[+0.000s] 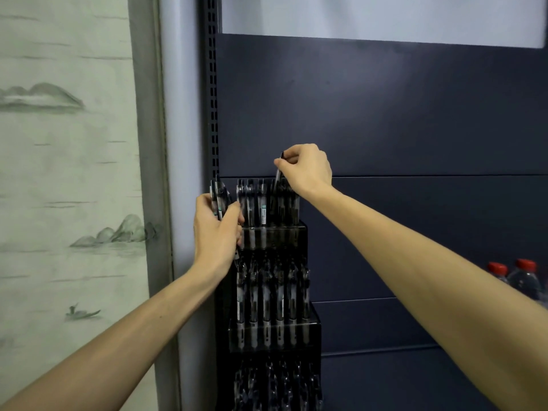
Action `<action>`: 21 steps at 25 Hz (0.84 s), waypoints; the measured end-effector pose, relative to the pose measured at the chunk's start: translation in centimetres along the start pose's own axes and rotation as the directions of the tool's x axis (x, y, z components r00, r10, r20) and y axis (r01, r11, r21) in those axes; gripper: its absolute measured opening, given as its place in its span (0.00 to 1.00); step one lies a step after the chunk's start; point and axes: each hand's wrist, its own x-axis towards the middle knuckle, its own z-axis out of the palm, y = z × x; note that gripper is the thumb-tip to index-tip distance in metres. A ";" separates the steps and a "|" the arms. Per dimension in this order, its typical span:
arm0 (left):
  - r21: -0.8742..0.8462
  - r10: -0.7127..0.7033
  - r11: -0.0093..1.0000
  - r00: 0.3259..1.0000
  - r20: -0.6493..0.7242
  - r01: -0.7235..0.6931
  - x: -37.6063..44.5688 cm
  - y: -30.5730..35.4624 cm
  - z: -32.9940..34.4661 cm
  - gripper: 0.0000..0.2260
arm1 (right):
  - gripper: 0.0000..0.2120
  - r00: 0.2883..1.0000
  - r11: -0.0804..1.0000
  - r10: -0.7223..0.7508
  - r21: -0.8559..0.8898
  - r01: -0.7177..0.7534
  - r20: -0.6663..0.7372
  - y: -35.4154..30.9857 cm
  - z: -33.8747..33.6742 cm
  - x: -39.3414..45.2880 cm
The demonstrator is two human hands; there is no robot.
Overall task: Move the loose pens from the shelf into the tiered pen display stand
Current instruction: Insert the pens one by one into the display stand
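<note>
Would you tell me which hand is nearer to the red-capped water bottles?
Right. The right hand is above the stand's top tier, up and left of the bottles; the left hand is farther left.

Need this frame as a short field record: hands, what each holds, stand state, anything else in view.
left hand: grips a bundle of pens beside the stand's top tier
right hand: pinches a single pen upright over the top tier
pen display stand: black, tiered; upper two tiers hold rows of pens, lowest tier blurred
backdrop: dark shelf panel
other: red-capped bottles at lower right
</note>
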 end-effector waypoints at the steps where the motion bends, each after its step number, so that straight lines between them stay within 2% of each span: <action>1: -0.002 0.017 1.000 1.000 -0.001 -0.017 0.0 -0.2 0.0 0.07 | 0.11 1.000 1.000 -0.011 -0.005 0.011 0.012 0.1 -0.2 0.1; 5: -0.011 0.041 0.999 0.999 -0.002 -0.041 0.0 -0.1 0.2 0.08 | 0.11 0.998 0.998 -0.063 -0.012 0.064 0.029 -0.3 -0.5 0.1; 9: -0.061 -0.012 0.998 1.000 0.029 0.014 -0.6 0.3 0.4 0.09 | 0.11 0.995 0.994 -0.098 -0.055 0.099 0.023 -0.2 -0.2 -0.8; 13: -0.092 -0.057 0.994 0.998 -0.006 0.056 -0.5 0.2 0.2 0.08 | 0.08 0.988 0.985 -0.071 -0.146 0.092 0.137 0.0 0.6 -1.7; 17: -0.054 -0.042 0.998 0.999 -0.024 0.041 -0.1 -0.2 -0.2 0.07 | 0.06 0.985 0.955 -0.048 -0.280 0.095 0.168 -1.0 0.4 -1.0; 21: -0.012 -0.077 0.997 0.997 -0.031 0.077 0.0 -0.5 -1.0 0.12 | 0.07 0.982 0.916 0.011 -0.397 0.067 0.190 -0.8 0.7 -0.6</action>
